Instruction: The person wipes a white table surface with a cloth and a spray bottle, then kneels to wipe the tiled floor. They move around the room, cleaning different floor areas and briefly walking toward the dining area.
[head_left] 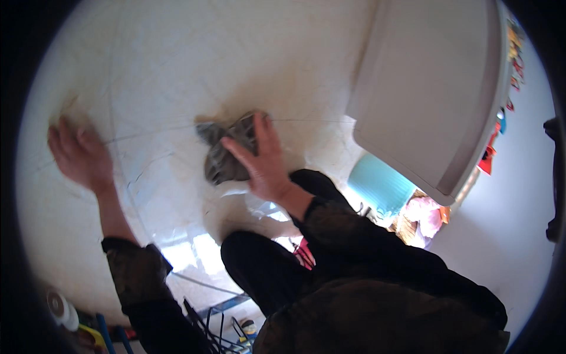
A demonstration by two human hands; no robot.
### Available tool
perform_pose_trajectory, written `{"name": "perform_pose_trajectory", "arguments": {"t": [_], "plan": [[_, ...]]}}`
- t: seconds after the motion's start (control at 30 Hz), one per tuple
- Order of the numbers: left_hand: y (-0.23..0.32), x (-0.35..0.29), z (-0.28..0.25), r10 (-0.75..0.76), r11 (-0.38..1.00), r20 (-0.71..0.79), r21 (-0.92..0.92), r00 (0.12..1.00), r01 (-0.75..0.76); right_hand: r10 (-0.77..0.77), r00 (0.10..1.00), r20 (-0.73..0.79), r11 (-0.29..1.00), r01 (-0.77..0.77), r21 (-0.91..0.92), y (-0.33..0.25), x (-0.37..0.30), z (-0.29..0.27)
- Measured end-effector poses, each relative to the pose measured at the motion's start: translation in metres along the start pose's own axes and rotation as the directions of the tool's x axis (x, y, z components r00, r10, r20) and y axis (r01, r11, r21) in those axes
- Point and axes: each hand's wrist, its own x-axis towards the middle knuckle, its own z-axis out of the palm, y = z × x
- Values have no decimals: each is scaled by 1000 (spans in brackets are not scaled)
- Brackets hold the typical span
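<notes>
A crumpled grey cloth (pixel 224 162) lies on the pale tiled floor (pixel 177 65), near the middle of the view. My right hand (pixel 268 165) holds it from the right side, thumb and fingers pressed over it against the tiles. Some fingertips blend into the folds. Off to the left, my left hand (pixel 82 154) rests on the floor with its fingers stretched out, holding nothing. Both forearms wear dark sleeves, and my dark-trousered knees are bent just below the cloth.
A pale grey cabinet or panel (pixel 430 88) stands at the right. Under its near edge are a light blue bin (pixel 382 186) and pink bundled items (pixel 425 215). A white roll (pixel 62 310) sits at lower left, near dark metal legs (pixel 215 321).
</notes>
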Motion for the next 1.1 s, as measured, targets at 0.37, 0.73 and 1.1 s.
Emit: {"name": "perform_pose_trajectory", "arguments": {"t": [0.37, 0.73, 1.1], "plan": [[-14, -6, 3, 112, 985, -12, 133, 994, -110, -290, 947, 137, 957, 289, 27, -22, 3, 56], [-15, -6, 6, 76, 981, -14, 182, 997, -73, -825, 450, 341, 482, 876, 10, 47, -2, 26], [-18, -7, 5, 79, 981, -10, 180, 997, -76, -240, 901, 361, 628, 428, -650, 194, 87, -180]]}}
